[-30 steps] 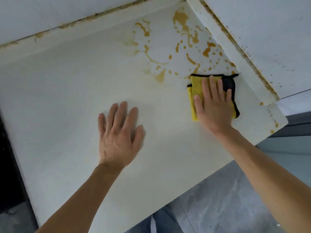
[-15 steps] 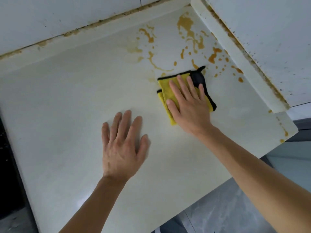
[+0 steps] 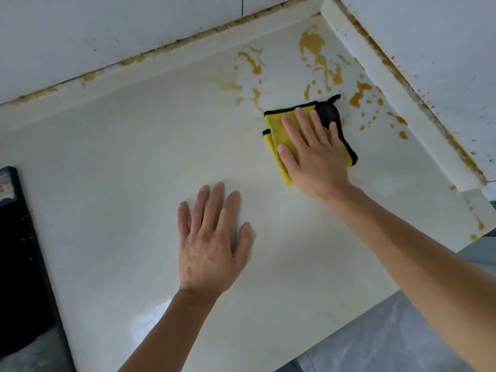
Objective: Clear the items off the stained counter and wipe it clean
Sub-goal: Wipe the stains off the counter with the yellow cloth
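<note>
The cream counter (image 3: 120, 183) carries orange-brown stains (image 3: 311, 47) near its far right corner. A folded yellow cloth with black edging (image 3: 273, 127) lies flat just below those stains. My right hand (image 3: 314, 154) presses on the cloth with straight, spread fingers. My left hand (image 3: 212, 242) rests flat on the bare counter nearer to me, fingers spread, holding nothing. No other items stand on the counter.
A raised ledge (image 3: 402, 98) with grimy seams borders the counter on the right, and a white tiled wall (image 3: 107, 28) runs along the back. A black appliance edge (image 3: 18, 264) sits at the left. Grey floor (image 3: 389, 345) shows below the counter's front edge.
My right hand slid the cloth leftward from beside the right ledge to below the stains; since half a second ago it has barely moved. My left hand stayed flat in place.
</note>
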`<action>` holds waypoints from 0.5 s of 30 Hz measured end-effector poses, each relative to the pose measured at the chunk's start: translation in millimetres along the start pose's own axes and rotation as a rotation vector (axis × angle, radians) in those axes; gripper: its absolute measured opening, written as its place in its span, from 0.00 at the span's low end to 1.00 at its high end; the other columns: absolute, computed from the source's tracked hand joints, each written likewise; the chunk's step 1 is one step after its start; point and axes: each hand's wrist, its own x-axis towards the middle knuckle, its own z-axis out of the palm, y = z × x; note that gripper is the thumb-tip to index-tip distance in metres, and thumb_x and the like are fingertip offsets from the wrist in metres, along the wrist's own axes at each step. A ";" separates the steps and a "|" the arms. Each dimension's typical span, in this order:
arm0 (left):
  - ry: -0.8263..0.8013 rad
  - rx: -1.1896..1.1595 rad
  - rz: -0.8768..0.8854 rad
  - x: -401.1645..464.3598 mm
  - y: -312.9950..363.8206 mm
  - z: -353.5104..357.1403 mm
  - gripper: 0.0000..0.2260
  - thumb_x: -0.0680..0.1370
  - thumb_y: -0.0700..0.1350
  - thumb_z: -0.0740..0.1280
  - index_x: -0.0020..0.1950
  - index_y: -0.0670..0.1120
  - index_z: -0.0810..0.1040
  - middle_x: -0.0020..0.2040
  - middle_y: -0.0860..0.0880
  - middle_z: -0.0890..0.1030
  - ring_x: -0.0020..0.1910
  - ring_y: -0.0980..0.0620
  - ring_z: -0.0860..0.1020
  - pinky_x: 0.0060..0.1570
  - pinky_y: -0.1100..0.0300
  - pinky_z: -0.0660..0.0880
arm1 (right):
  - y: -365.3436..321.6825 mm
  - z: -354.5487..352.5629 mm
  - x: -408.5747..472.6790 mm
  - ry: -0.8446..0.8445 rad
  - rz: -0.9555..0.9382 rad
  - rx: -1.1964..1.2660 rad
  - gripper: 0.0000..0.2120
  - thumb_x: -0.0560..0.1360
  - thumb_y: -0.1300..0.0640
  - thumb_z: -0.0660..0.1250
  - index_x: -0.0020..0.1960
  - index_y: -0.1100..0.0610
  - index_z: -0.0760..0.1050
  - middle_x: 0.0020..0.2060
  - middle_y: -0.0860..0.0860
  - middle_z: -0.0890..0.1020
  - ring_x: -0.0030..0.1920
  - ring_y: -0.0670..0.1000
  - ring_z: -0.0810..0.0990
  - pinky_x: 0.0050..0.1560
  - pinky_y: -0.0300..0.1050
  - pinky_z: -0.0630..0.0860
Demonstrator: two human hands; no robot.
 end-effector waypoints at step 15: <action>-0.007 -0.018 -0.044 -1.2 1.1 -0.3 0.31 0.82 0.58 0.62 0.82 0.44 0.67 0.83 0.47 0.66 0.85 0.45 0.61 0.82 0.37 0.56 | -22.6 5.6 42.5 -0.004 -0.154 0.038 0.30 0.85 0.37 0.45 0.85 0.43 0.51 0.85 0.46 0.51 0.85 0.52 0.47 0.83 0.60 0.45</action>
